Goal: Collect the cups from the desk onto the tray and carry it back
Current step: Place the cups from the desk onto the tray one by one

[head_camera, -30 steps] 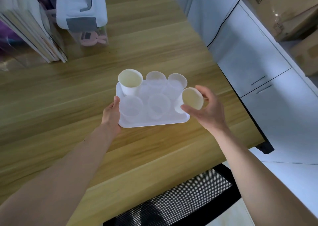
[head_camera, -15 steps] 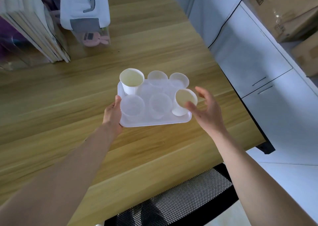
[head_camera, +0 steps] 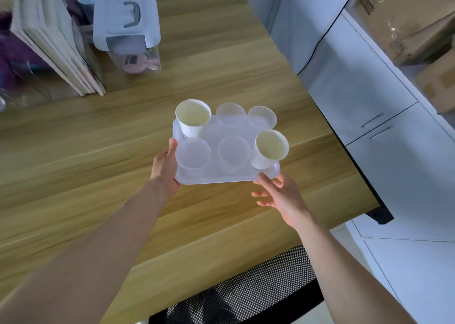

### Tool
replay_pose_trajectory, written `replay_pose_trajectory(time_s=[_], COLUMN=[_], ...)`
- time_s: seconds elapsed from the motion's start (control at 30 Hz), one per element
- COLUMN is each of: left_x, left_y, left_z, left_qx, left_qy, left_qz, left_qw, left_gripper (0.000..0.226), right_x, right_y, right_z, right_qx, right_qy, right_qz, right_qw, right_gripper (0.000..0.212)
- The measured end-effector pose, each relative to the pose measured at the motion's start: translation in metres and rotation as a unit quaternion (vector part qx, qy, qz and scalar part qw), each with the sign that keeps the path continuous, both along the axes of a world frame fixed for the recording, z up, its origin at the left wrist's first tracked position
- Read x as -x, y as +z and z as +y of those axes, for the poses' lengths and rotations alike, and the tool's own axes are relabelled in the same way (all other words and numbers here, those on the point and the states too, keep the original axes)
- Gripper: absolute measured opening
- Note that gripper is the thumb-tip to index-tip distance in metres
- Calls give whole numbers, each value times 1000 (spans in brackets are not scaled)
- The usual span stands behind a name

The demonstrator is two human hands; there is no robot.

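Note:
A translucent white tray [head_camera: 216, 179] sits over the wooden desk [head_camera: 98, 166], carrying several cups. One white paper cup [head_camera: 192, 116] stands at its far left corner, another white paper cup [head_camera: 269, 148] at its near right. Several clear plastic cups, such as the near-left clear cup [head_camera: 193, 155], fill the other spots. My left hand [head_camera: 165, 162] grips the tray's left edge, thumb on the rim. My right hand [head_camera: 279, 195] is open, fingers spread, its fingertips at the tray's near right corner.
Upright books [head_camera: 49, 45] and a clear storage box with a white lid [head_camera: 126, 25] stand at the desk's back left. White cabinets [head_camera: 369, 97] with cardboard boxes [head_camera: 406, 20] on top lie to the right. A black mesh chair [head_camera: 241, 291] sits below the desk's near edge.
My right hand set the paper cup upright on the tray's near right, let go, and dropped to the tray's near right corner. My left hand kept hold of the tray.

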State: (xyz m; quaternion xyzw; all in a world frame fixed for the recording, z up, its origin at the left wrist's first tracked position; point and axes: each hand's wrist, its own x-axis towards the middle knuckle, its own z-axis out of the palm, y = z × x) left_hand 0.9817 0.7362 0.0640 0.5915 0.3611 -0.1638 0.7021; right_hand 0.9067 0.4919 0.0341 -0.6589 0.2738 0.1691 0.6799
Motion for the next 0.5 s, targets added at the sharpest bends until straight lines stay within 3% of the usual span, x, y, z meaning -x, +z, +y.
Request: replay_pose_trajectory(time_s=[0.2,0.5], left_x=[10,36], left_y=[1,0], left_z=[-10,-14], left_qx=[32,69], left_qy=[-3,-47], left_qz=[-17,-38], left_qw=[999,996], left_gripper=[34,42], right_x=[5,36], right_y=[7,17], right_z=[-3,-7], right_qx=[-110,-139], right_qy=[-38,-83], right_qz=[-29,-56], right_qw=[993,985], right_gripper=[31,14])
